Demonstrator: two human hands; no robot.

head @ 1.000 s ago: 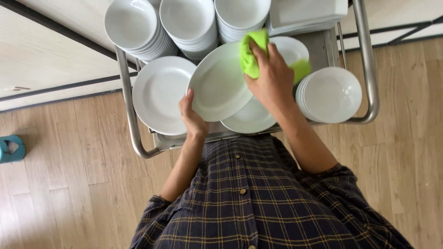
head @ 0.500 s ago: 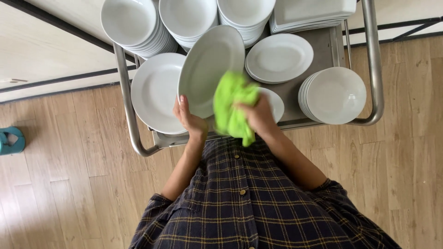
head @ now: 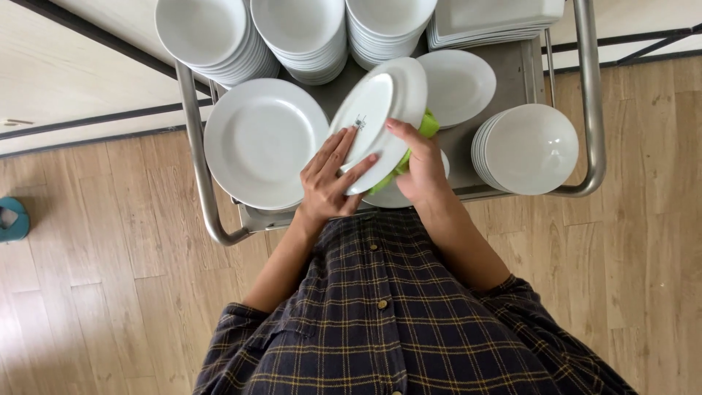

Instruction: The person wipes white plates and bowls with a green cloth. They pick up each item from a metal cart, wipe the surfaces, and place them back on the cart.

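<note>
I hold a white plate (head: 379, 110) tilted on edge above a metal cart (head: 196, 168), its underside turned toward me. My left hand (head: 330, 175) lies flat against the plate's back, fingers spread. My right hand (head: 418, 167) grips the plate's lower right edge and presses a green cloth (head: 424, 128) behind it; only bits of the cloth show past the rim.
On the cart are stacks of white bowls (head: 208, 33), a stack of large plates (head: 263, 143), a flat plate (head: 457, 86), small plates (head: 530, 150) and rectangular dishes (head: 497, 18). The floor is wood, with a teal object (head: 11, 219) at the left edge.
The plate has been flipped so that its underside faces me. The green cloth, in front of the plate half a second ago, is now behind it under my right hand.
</note>
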